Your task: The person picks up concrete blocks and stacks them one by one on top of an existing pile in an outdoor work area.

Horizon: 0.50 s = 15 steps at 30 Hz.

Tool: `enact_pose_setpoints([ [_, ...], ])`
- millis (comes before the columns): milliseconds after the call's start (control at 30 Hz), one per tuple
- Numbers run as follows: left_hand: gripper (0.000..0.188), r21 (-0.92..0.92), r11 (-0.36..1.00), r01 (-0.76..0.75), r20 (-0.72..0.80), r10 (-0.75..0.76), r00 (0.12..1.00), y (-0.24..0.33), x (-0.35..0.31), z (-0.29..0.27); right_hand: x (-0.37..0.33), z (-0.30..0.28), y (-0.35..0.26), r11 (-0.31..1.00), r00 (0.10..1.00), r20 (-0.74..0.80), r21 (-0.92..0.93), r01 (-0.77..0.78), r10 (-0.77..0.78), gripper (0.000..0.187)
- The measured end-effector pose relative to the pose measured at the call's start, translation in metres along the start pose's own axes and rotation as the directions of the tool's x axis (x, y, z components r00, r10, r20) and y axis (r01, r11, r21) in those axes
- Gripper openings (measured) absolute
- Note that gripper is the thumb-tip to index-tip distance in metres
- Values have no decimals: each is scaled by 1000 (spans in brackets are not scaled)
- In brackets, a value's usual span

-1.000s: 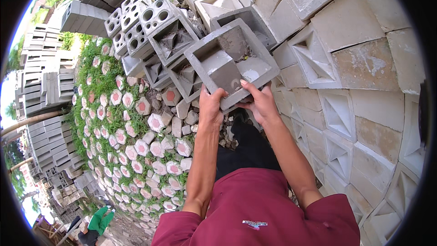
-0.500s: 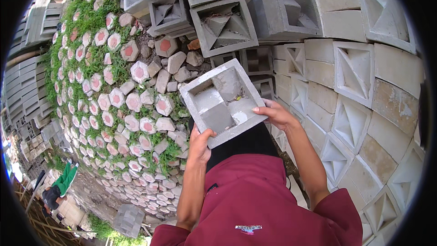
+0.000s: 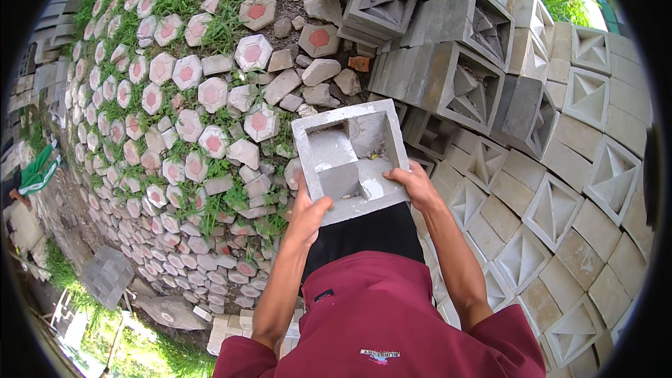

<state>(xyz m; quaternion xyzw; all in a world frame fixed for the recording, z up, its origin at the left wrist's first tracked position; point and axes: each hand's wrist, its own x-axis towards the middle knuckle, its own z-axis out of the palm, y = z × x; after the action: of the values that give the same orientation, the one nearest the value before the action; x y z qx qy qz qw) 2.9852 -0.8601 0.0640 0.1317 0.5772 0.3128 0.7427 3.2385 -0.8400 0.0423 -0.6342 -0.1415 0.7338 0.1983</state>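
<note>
A square grey concrete ventilation block (image 3: 339, 183) is held up in front of my body, its hollow face toward me. Inside, its recess is split into stepped quarters, with some dirt and a small yellow bit in one of them. My left hand (image 3: 306, 214) grips the lower left edge, thumb over the rim. At the right side my right hand (image 3: 414, 185) clasps the block, its thumb lying on the front rim. The fingers behind the block are hidden.
Stacked concrete ventilation blocks (image 3: 553, 210) line the right side, with greyer blocks (image 3: 470, 87) at the upper right. Hexagonal pavers (image 3: 211, 94) with reddish centres and grass between them cover the left. Loose stone pieces (image 3: 320, 71) lie beyond the block. Part of a person in green (image 3: 38, 171) shows far left.
My view has turned, so the stacks and pavers appear shifted and rotated. The block, still in both hands, looks more level than before.
</note>
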Motion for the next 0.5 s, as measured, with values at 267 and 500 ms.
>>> enact_pose_setpoints([
  [267, 75, -125, 992, -8, -174, -15, 985, 34, -20, -102, 8, 130, -51, 978, 997, 69, -204, 45, -32, 46],
  [500, 76, -267, 942, -204, -360, 99, 928, 87, -39, -144, 41, 216, -107, 901, 972, 198, -388, 193, -122, 55],
])
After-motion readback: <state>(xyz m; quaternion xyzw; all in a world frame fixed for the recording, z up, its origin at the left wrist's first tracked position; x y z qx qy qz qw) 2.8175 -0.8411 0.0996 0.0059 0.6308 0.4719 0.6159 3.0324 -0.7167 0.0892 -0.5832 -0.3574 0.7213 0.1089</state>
